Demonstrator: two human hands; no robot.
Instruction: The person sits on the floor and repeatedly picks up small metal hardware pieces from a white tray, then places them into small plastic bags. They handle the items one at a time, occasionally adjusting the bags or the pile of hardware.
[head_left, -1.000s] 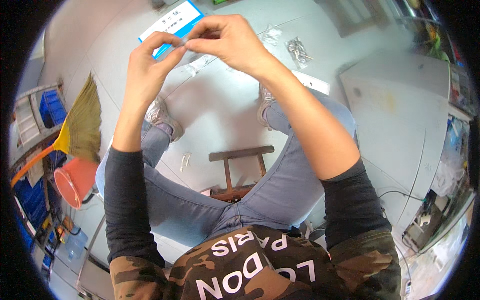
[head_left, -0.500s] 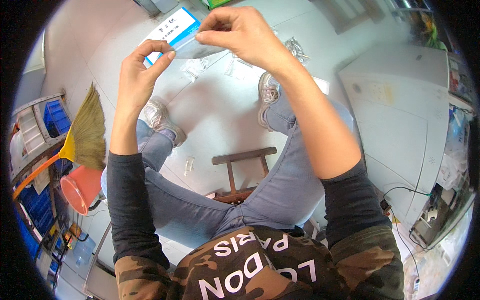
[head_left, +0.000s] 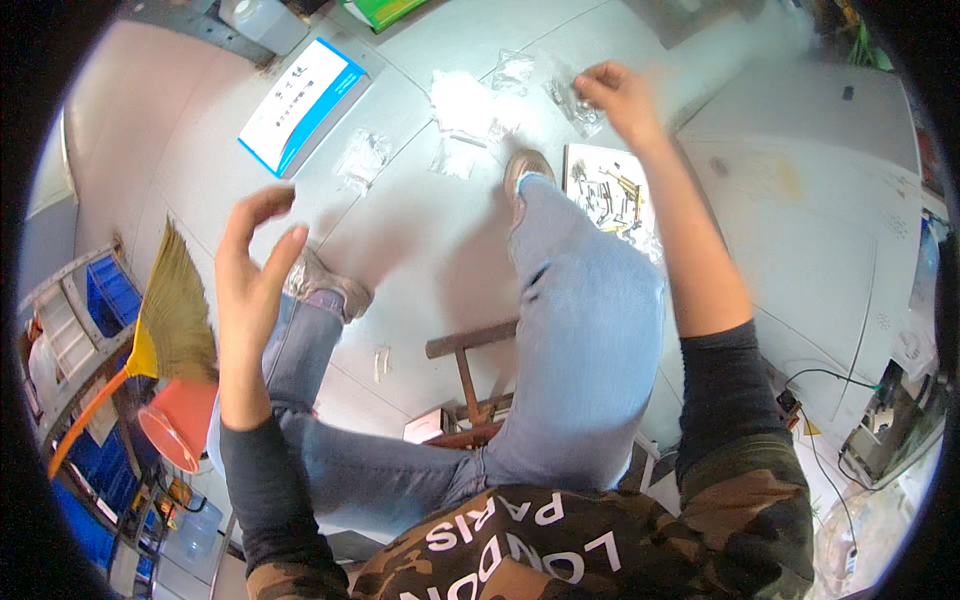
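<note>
My left hand [head_left: 258,275] hangs over the floor above my left shoe, thumb and fingers apart, with nothing in it. Farther off to the right, my right hand [head_left: 622,100] pinches the edge of a clear plastic bag [head_left: 578,110] that has small shiny pieces in it. Beside that bag on the floor lie more clear bags, a small one [head_left: 513,72] and a bright, glared one [head_left: 465,105]. Another clear bag [head_left: 363,158] is nearer the left, next to a white and blue box [head_left: 305,105].
A white board or tray [head_left: 605,190] with many small metal pieces lies right of my right shoe. A grey cabinet [head_left: 800,220] stands at the right. On the left are a broom [head_left: 175,310] and a red bucket [head_left: 178,425]; a wooden stool frame [head_left: 470,380] shows between my legs.
The hands have parted: both held a clear bag before. My left has come down empty; my right has moved right, to the bag with shiny pieces. My right leg has swung inward, uncovering the board.
</note>
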